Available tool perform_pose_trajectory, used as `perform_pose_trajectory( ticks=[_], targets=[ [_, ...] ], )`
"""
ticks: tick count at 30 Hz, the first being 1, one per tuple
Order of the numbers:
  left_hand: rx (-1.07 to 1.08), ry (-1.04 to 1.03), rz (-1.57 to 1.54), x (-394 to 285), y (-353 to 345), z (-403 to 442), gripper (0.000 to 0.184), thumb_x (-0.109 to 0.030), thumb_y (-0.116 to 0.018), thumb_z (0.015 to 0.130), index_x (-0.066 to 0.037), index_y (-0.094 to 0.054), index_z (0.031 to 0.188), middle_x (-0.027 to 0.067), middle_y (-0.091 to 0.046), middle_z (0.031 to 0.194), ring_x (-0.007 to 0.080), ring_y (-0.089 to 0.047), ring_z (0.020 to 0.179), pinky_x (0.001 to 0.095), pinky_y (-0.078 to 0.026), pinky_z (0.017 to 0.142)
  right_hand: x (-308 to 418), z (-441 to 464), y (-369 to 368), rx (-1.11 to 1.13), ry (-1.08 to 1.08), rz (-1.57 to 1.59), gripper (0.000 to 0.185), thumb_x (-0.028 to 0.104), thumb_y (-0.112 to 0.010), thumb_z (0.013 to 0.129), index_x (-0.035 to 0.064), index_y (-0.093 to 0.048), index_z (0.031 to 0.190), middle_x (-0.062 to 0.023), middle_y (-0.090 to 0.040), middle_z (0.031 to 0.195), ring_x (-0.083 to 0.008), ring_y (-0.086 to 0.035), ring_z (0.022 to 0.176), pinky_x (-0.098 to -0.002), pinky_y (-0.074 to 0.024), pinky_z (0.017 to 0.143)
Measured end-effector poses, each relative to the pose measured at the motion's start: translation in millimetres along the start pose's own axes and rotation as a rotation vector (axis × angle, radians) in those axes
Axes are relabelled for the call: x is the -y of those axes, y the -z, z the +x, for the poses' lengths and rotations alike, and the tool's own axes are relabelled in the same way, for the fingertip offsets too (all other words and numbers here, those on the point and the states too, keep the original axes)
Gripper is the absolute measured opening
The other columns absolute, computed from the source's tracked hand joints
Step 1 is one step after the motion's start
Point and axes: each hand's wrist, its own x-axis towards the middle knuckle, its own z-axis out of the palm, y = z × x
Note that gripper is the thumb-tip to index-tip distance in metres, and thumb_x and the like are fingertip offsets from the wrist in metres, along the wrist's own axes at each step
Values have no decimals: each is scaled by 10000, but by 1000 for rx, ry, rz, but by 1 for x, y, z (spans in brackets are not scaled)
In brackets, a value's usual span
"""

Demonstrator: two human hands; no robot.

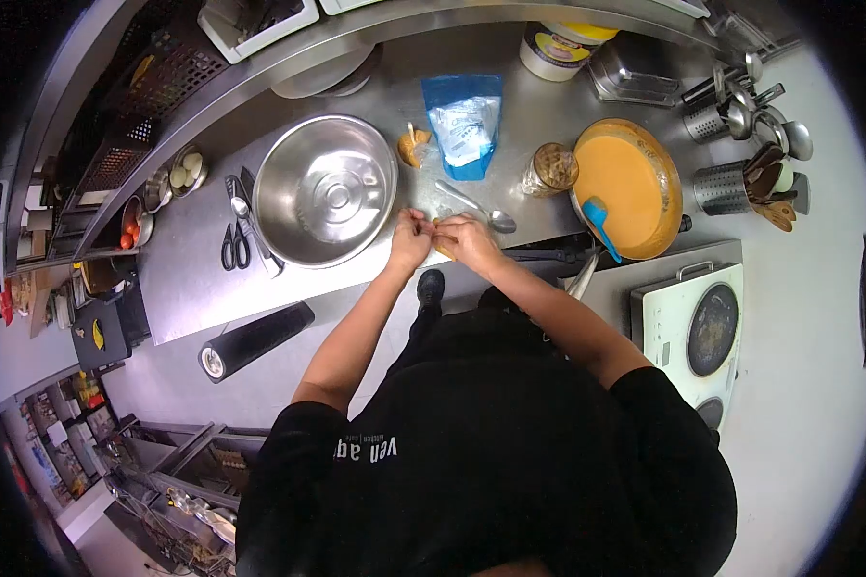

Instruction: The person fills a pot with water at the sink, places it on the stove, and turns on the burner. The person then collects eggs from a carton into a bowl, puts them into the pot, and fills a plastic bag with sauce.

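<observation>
My left hand (411, 238) and my right hand (467, 240) meet at the front edge of the steel counter (202, 303). Both have their fingers pinched on a small yellowish item (444, 252), mostly hidden by the fingers. To the left is a large empty steel bowl (337, 192). Just beyond my hands lies a spoon (473, 206). Further back are a blue and white pouch (467, 125) and a small bag with orange-brown contents (414, 147). A jar (551, 169) stands right of the pouch, beside a wide pan of orange sauce (621, 183) with a blue spatula (600, 226) in it.
Scissors (235, 247) and other utensils lie left of the bowl. At the right are a white cooktop (688, 332) and steel utensil holders (722, 188). A white tub (556, 50) and steel containers (635, 77) stand at the back, below a shelf edge (394, 21).
</observation>
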Motion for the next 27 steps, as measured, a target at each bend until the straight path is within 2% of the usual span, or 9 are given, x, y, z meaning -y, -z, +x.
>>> perform_pose_trajectory(
  ticks=[2, 7, 11, 15, 17, 20, 22, 24, 27],
  targets=[
    [-9, -78, 27, -5, 0, 0, 214, 24, -564, 810, -15, -431, 973, 87, -556, 748, 162, -565, 684, 293, -465, 632, -2, 0, -3, 1, 11, 45, 165, 129, -670, 725, 58, -698, 871, -101, -661, 846, -277, -608, 808, -372, -459, 817],
    [116, -136, 525, -29, 6, -3, 239, -46, -620, 782, -26, -455, 954, 170, -601, 825, 324, -572, 856, 415, -456, 776, -2, -1, -2, 76, 57, -118, 156, 128, -691, 716, 46, -698, 848, -92, -666, 823, -264, -612, 780, -341, -472, 768],
    [334, -16, 886, -67, 15, -2, 262, -78, -626, 787, -43, -479, 1002, 162, -630, 904, 311, -575, 941, 398, -461, 818, 5, -3, 5, 53, 94, -117, 144, 137, -682, 728, 46, -699, 839, -93, -656, 797, -266, -602, 741, -345, -474, 764],
    [434, 16, 381, -42, 19, 7, 185, -45, -554, 884, -54, -447, 1035, 65, -620, 878, 145, -574, 790, 275, -455, 664, -6, -2, 4, 30, -62, 10, 151, 166, -665, 758, 31, -691, 821, -121, -631, 769, -285, -603, 712, -367, -482, 695],
    [293, 146, -321, -44, 7, -11, 176, -23, -525, 914, -61, -435, 1061, 14, -578, 840, 88, -541, 799, 232, -433, 655, -8, -2, 7, 4, -149, 153, 171, 193, -661, 767, 26, -683, 799, -137, -616, 747, -303, -601, 693, -380, -481, 657],
    [240, 22, -311, -21, -3, -16, 181, -18, -515, 924, -61, -420, 1071, 2, -536, 812, 82, -526, 776, 223, -427, 657, -2, -3, 11, 28, -259, 140, 187, 209, -666, 774, 22, -673, 783, -145, -605, 737, -317, -587, 630, -389, -479, 619],
    [184, -95, -273, -33, -1, -21, 175, -3, -525, 904, -68, -434, 1039, 16, -511, 791, 105, -522, 738, 230, -436, 661, 5, -5, 11, 23, -109, -7, 134, 153, -678, 757, 37, -690, 822, -105, -618, 766, -263, -596, 738, -372, -487, 692],
    [197, -205, 160, -46, 10, -27, 173, 28, -525, 877, -62, -436, 995, 43, -510, 787, 125, -517, 732, 262, -445, 665, 13, -6, 17, 39, -13, -70, 140, 188, -670, 767, 53, -685, 800, -86, -619, 777, -259, -586, 762, -369, -485, 690],
    [249, -242, 215, -49, 20, -24, 163, 28, -526, 858, -55, -435, 965, 72, -510, 785, 166, -519, 715, 308, -458, 666, 22, 1, 33, 61, 159, -192, 148, 223, -657, 779, 79, -680, 800, -45, -621, 812, -240, -565, 821, -356, -483, 715]
  ],
)
